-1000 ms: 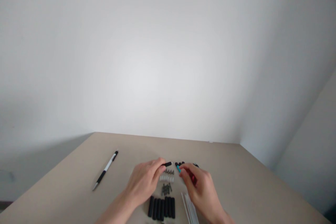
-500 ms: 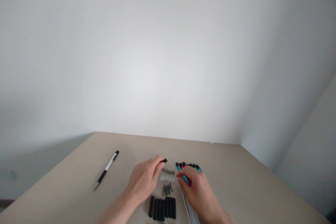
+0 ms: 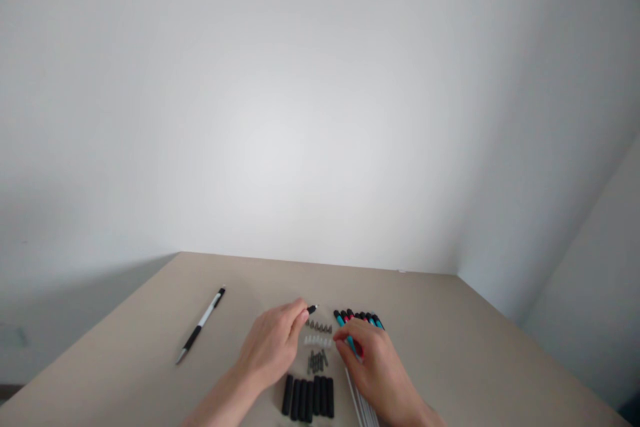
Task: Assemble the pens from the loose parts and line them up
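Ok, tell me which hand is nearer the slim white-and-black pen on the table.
Left. The left hand is right of the pen, apart from it; the right hand is farther right, beyond the row of small white pieces.

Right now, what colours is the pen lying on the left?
The pen is black and white with a silvery tip, best seen in the head view.

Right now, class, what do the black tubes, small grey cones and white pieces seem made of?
Black tubes: perhaps rubber or foam; matte, barely any highlight.
Small grey cones: likely metal; a dull grey sheen, though tiny.
White pieces: probably plastic; pale, seemingly translucent.
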A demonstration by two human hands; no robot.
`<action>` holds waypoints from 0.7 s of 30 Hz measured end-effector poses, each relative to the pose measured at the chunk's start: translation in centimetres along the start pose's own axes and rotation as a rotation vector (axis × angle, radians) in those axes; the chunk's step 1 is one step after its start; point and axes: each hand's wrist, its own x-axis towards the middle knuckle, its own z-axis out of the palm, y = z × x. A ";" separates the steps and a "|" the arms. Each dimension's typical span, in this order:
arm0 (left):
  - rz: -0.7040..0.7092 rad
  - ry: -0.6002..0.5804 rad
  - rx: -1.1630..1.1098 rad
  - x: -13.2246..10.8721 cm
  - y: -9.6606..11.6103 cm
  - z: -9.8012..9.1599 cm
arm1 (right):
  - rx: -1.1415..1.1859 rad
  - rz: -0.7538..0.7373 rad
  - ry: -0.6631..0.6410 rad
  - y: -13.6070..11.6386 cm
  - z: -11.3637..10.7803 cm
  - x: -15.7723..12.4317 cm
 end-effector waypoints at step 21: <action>-0.003 -0.004 0.009 0.2 -0.2 0.3 | -0.030 -0.146 -0.082 0.2 -0.2 0.6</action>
